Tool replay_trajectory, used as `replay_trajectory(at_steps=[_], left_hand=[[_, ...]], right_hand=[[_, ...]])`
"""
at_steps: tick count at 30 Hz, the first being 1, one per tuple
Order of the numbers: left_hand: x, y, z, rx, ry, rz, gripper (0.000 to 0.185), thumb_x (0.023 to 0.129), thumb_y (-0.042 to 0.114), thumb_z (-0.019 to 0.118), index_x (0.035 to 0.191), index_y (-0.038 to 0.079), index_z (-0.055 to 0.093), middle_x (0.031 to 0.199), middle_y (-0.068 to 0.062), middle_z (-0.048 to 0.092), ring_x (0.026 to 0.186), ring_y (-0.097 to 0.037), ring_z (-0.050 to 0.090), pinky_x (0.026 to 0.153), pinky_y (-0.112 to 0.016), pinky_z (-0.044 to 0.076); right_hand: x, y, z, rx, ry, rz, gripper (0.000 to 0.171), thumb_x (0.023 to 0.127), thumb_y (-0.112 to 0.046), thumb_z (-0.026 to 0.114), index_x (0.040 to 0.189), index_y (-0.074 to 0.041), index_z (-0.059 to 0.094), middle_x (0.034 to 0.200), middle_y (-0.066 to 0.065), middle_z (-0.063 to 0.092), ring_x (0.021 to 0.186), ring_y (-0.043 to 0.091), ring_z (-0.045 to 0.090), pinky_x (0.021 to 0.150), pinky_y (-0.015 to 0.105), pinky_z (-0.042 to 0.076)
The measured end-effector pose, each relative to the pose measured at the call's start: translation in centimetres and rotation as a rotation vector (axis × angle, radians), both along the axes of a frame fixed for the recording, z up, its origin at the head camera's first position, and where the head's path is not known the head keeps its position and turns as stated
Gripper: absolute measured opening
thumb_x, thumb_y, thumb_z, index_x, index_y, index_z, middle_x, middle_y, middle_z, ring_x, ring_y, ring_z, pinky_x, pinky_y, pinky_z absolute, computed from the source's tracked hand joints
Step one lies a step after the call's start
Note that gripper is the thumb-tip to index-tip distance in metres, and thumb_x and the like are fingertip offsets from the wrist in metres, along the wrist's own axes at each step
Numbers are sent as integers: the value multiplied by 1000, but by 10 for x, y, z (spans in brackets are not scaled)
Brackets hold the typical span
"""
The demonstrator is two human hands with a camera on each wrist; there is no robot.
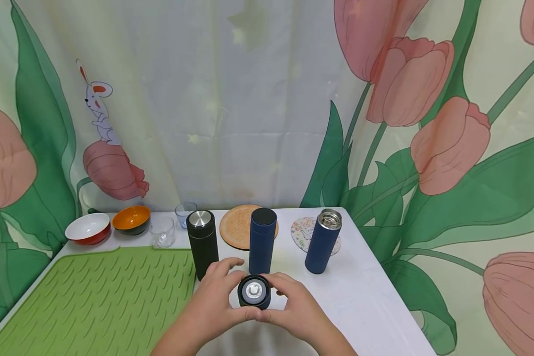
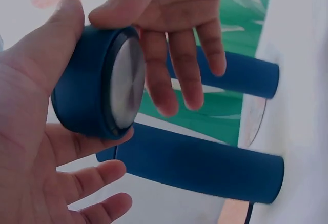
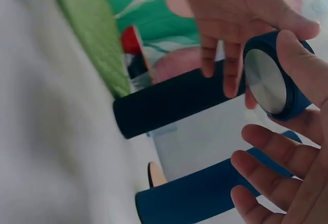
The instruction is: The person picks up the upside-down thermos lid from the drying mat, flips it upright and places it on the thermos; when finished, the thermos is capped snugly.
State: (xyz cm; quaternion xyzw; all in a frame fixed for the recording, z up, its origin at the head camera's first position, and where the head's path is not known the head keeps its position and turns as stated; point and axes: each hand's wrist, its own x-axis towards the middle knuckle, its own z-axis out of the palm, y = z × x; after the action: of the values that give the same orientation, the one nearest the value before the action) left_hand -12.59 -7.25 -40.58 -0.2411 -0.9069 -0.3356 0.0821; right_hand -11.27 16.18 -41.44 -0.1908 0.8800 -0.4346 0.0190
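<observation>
Both hands held a round dark-blue bottle cap (image 1: 254, 291) with a silver metal face.
The left hand (image 1: 214, 296) and right hand (image 1: 293, 304) pinched it; the tall dark-blue steel bottle (image 1: 322, 241) stood uncapped on the white surface (image 1: 365, 296).

Evenly and brightly lit in the head view, with soft light glowing through the curtain (image 1: 213, 99) from twelve o'clock. Only faint, short shadows on the white table (image 1: 365, 291), falling toward six o'clock. Small glare on the metal face of the cap (image 1: 254, 291). Sharp at the centre, slightly stretched toward three and nine o'clock. Dimmer and hazier in both wrist views: washed-out whites, blurred background, soft focus on near fingers (image 2: 31, 131).
</observation>
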Motion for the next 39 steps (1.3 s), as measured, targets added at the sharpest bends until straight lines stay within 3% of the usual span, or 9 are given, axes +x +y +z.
replay_trajectory(at_steps=[4, 10, 14, 20, 23, 27, 31, 34, 39], left_hand=[[0, 4, -1, 41, -38, 33, 70, 67, 82, 80, 115, 31, 77, 145, -2, 60, 133, -28, 52, 100, -56, 51], [1, 2, -1, 47, -29, 20, 71, 66, 83, 80, 117, 34, 76, 145, -1, 60, 134, -28, 51, 102, -56, 50], [2, 1, 0, 61, -63, 32, 66, 69, 79, 83, 116, 33, 76, 145, -2, 60, 135, -29, 50, 100, -57, 50], [2, -1, 3, 61, -113, 48, 31, 85, 61, 79, 82, 31, 72, 133, 1, 68, 128, -29, 56, 97, -57, 50], [-2, -2, 4, 121, -189, -3, 39, 100, 53, 66, 70, 30, 70, 120, 6, 72, 122, -24, 58, 94, -52, 50], [-10, -4, 5, 270, -345, -105, 49, 113, 44, 47, 85, 19, 78, 104, 1, 75, 110, -22, 63, 90, -43, 49], [-16, -8, 4, 349, -485, -188, 55, 116, 44, 35, 118, 9, 77, 124, -14, 77, 130, -38, 65, 109, -62, 49], [-19, -12, 5, 364, -568, -247, 60, 116, 45, 32, 125, 5, 77, 139, -17, 71, 142, -44, 56, 114, -73, 40], [-26, -16, 6, 400, -691, -340, 62, 112, 51, 41, 122, 1, 77, 127, -11, 76, 121, -18, 62, 100, -48, 49]], right_hand=[[-2, 1, 0, -13, 19, -10, 61, 83, -58, 85, 139, -48, 64, 127, -23, 70, 119, 6, 63, 97, 40, 57], [-2, 2, 0, -5, 48, -23, 63, 80, -60, 86, 138, -51, 63, 128, -25, 68, 121, 5, 64, 98, 39, 56], [-1, 2, 1, 0, 65, -33, 65, 79, -56, 89, 138, -52, 63, 129, -26, 68, 122, 5, 63, 100, 39, 56], [0, 2, 5, -18, 93, -52, 72, 75, -42, 95, 139, -48, 64, 128, -26, 68, 120, 5, 64, 99, 37, 56], [-1, 1, 7, -32, 121, -71, 77, 73, -31, 98, 140, -45, 65, 127, -25, 69, 115, 5, 64, 96, 34, 56], [-3, 1, 12, -30, 168, -64, 82, 72, -23, 99, 143, -46, 63, 128, -25, 67, 117, 4, 63, 99, 33, 57], [-6, 2, 17, 40, 316, 16, 83, 73, -18, 98, 145, -42, 63, 129, -19, 66, 121, 6, 65, 102, 33, 59], [-9, 3, 20, 122, 527, 103, 82, 74, -13, 98, 145, -35, 65, 127, -10, 68, 115, 10, 68, 94, 27, 60], [-17, 5, 23, 261, 875, 192, 81, 75, -6, 96, 145, -33, 64, 120, 0, 73, 105, 14, 70, 90, 26, 60]])
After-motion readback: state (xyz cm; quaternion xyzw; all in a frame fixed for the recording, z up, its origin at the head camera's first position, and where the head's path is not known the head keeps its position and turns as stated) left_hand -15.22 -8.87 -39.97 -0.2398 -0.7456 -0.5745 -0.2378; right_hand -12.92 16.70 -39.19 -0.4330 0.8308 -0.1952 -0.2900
